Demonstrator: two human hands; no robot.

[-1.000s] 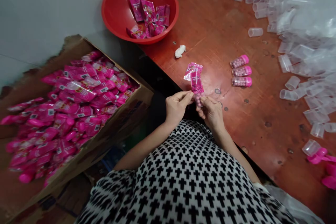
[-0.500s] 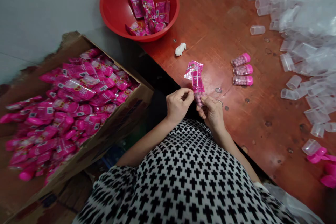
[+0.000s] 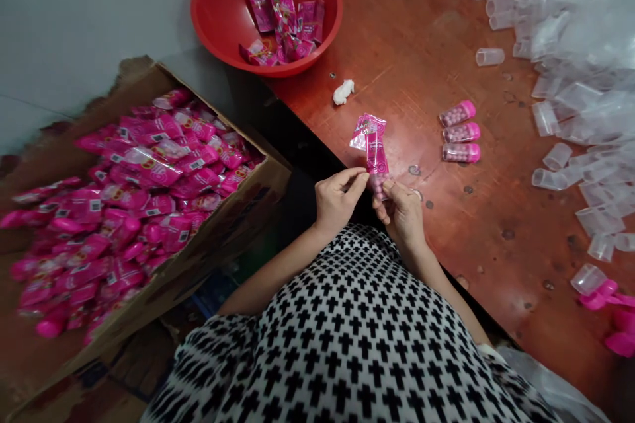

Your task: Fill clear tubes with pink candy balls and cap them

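Just past the table's near edge, a pink printed candy packet (image 3: 376, 157) with small pink balls showing in its lower end is between my hands. My right hand (image 3: 404, 208) grips its lower end between thumb and fingers. At its left edge, the thumb and forefinger of my left hand (image 3: 340, 197) are pinched together on the wrapper. Another pink and silver packet (image 3: 364, 127) lies flat on the table behind it, partly overlapped. To the right rest three small clear tubes (image 3: 461, 133) of pink balls with pink caps.
A red bowl (image 3: 213, 26) holding several packets stands at the back left. The cardboard box (image 3: 248, 192) on the left is full of pink packets. Many clear plastic tubes (image 3: 585, 79) are heaped at right, near pink plastic parts (image 3: 602, 294). A white lump (image 3: 343, 92) sits on the table (image 3: 476, 225).
The whole view has shifted very slightly. Both hands keep nearly the same place and grip on the packet.
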